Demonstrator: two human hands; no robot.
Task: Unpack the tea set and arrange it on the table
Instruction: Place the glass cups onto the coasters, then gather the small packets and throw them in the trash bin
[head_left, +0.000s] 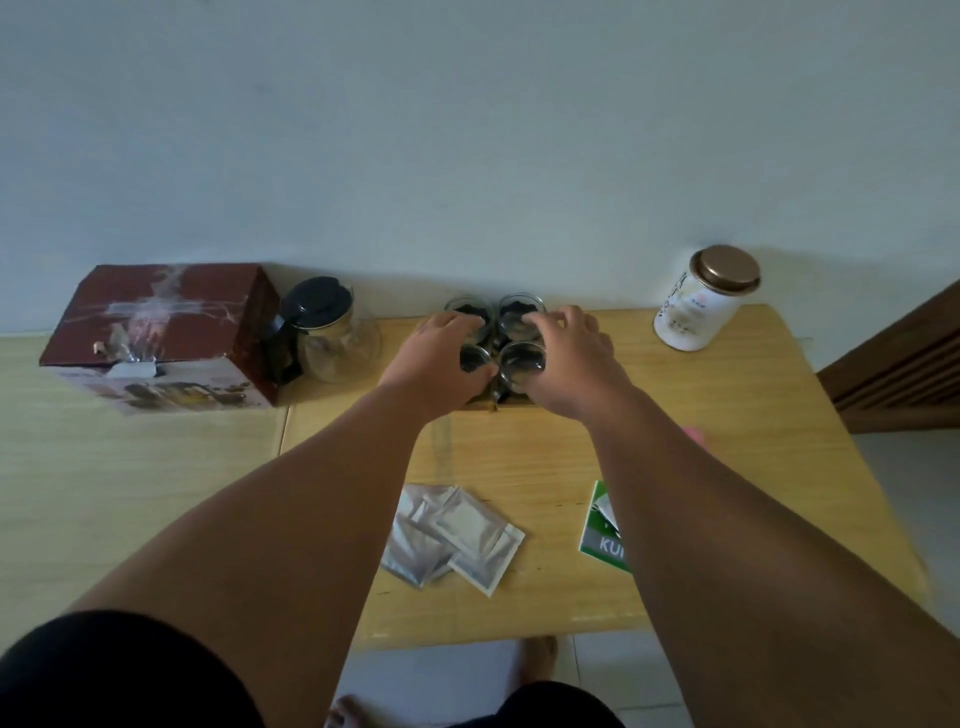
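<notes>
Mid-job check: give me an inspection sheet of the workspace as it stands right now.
Surface: light wooden table against the wall.
Job's things: four glass cups clustered together at the back; glass teapot with black lid left of them; taped red box at far left.
Clutter: foil sachets near front edge; green packet partly under the right forearm; white canister back right.
Grippers: left hand and right hand on either side of the cups, fingers touching them; grip unclear.
Cables: nothing seen.
Surroundings: plain wall, wooden furniture at right, tiled floor.
</notes>
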